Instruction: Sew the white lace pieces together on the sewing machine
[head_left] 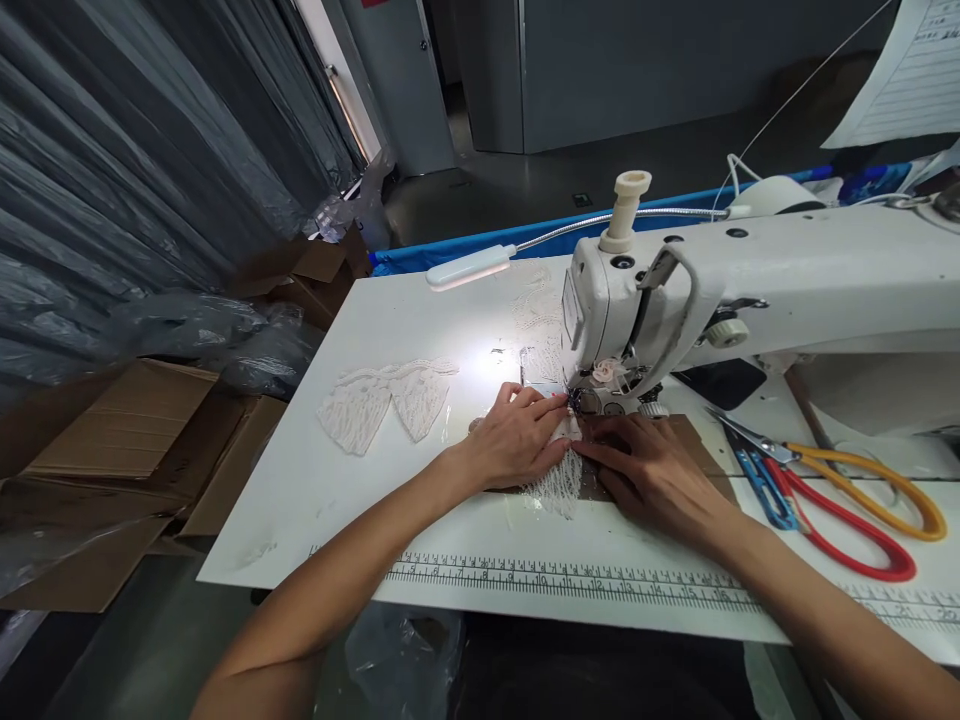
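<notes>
A sewing machine (600,300) stands over a small white lace piece (559,485), whose fringed lower end hangs towards me below my fingers. My left hand (517,435) is bent over the lace from the left, fingertips close to the presser foot (576,398), thumb pressing near the lace edge. From the right, my right hand (649,465) meets it, index finger and thumb at the lace. Both hands hold the lace down on a brown board (697,445). The needle point and part of the lace are hidden by my fingers.
Two joined white lace pieces (386,400) lie left on the white table (300,500). Scissors with orange and red handles (862,480) and blue thread snips (761,485) lie right. A lamp (471,268) shines from behind. A ruler strip (540,578) runs along the front; cardboard boxes (127,420) stand left.
</notes>
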